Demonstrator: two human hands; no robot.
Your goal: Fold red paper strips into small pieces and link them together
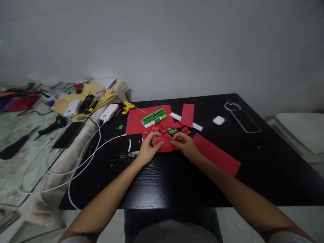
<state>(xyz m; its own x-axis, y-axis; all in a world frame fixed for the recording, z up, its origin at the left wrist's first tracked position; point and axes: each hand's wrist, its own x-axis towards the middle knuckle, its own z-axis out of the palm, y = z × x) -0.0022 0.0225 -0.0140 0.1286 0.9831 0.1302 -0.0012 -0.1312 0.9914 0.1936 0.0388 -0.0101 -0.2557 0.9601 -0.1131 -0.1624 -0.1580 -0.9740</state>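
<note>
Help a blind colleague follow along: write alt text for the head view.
A person's left hand and right hand hold a piece of red paper at a black table. Just beyond lie small red paper pieces and folded green paper; scissors and a yellow glue gun lie to the left, a phone to the right.

Red paper (167, 145); black table (174, 184)

The black wood-grained table (152, 190) carries black-handled metal scissors (129, 155) on the left, a long red paper rectangle (220, 155) right of centre, and, farther right, a small white rounded case (218, 120)
</note>
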